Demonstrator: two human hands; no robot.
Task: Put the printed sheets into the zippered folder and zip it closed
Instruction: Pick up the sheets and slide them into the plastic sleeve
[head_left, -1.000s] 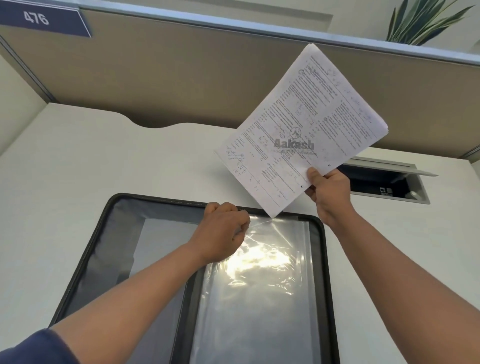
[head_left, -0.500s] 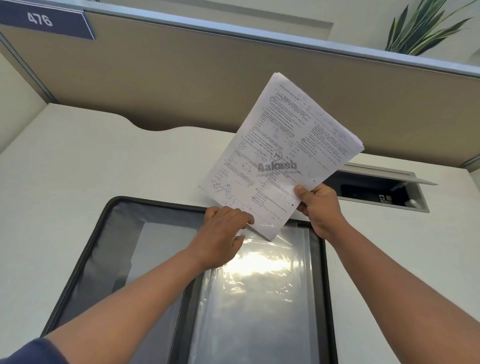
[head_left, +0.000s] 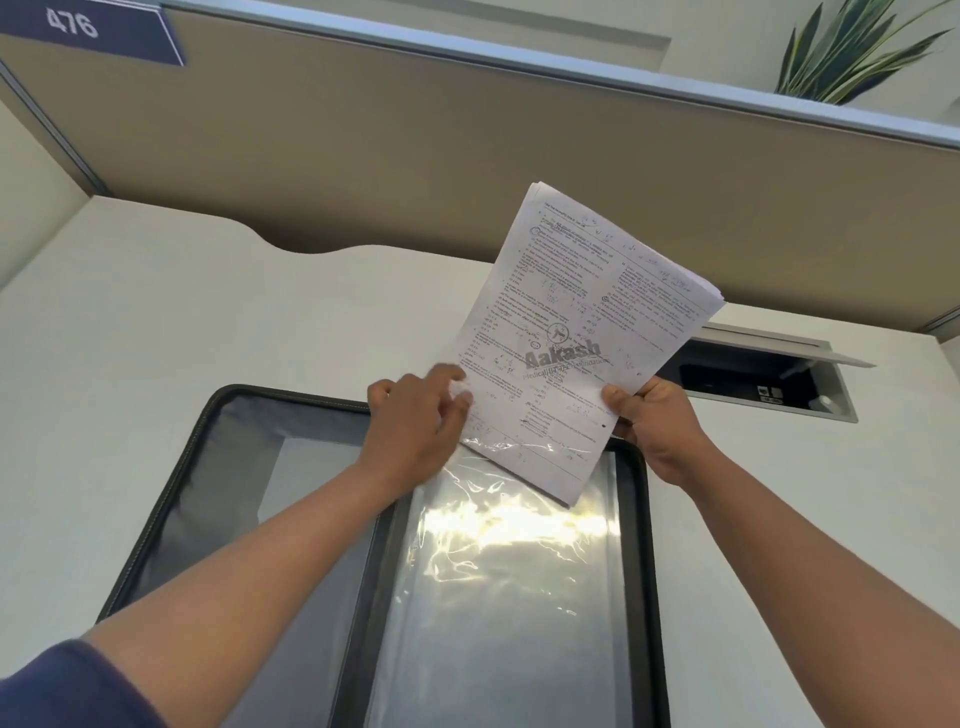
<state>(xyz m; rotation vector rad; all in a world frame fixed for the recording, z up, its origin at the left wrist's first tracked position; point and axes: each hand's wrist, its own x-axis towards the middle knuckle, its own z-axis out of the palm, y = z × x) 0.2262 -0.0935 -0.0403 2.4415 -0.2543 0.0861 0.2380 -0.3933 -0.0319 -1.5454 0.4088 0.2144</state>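
Note:
A black zippered folder (head_left: 171, 499) lies open on the white desk, with a clear plastic sleeve (head_left: 514, 582) on its right half. My right hand (head_left: 657, 421) grips a stack of printed sheets (head_left: 582, 332) by its lower right edge. The stack stands tilted, and its bottom corner sits inside the top opening of the sleeve, under the plastic. My left hand (head_left: 415, 426) is at the sleeve's upper left corner, fingers spread and blurred, touching the left edge of the sheets and the plastic.
A tan partition wall (head_left: 415, 156) closes the far side of the desk (head_left: 156, 312). An open cable hatch (head_left: 763, 379) is sunk into the desk right of the sheets. A plant (head_left: 852, 52) stands behind the partition.
The sheets have come down and left, turned more upright, and their bottom corner has slid into the sleeve's mouth. My left hand has opened from a fist and moved up to the paper's edge.

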